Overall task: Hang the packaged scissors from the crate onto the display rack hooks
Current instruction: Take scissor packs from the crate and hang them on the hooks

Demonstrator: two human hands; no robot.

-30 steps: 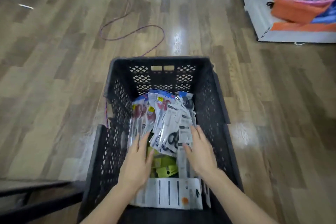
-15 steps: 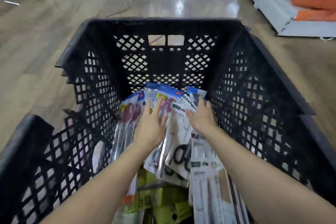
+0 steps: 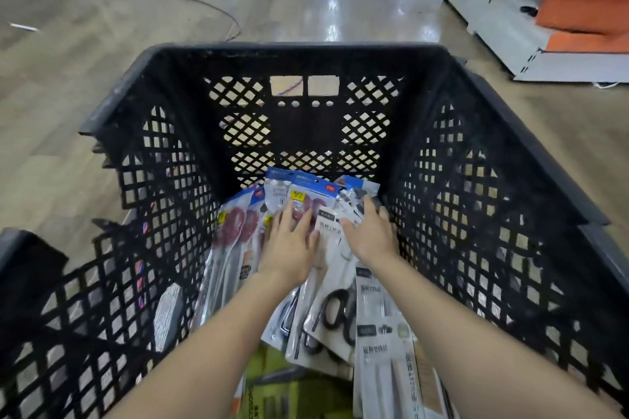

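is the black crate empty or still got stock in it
Not empty: scissors packs lie piled inside the black crate, under both hands.
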